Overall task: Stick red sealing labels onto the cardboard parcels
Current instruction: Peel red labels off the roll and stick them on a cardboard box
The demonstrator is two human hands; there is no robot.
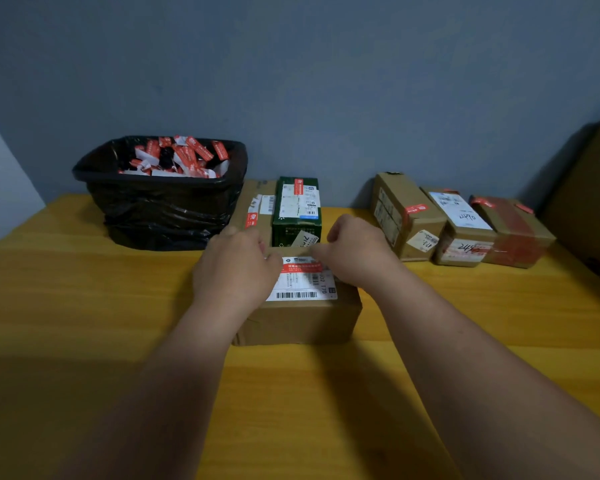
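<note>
A brown cardboard parcel (302, 320) with a white shipping label lies in front of me on the yellow table. A red sealing label (302, 267) runs across its top near the far edge. My left hand (238, 268) rests on the parcel's left top, fingers curled over the red label's left end. My right hand (355, 252) is on the right top, fingers curled at the label's right end. The fingertips are hidden, so the exact hold on the label is unclear.
A black-lined bin (160, 195) full of red and white label backings stands at the back left. Behind the parcel are a green box (297, 209) and a flat brown parcel (257, 209). Three labelled parcels (461, 226) line the back right. A large carton (589, 202) is far right.
</note>
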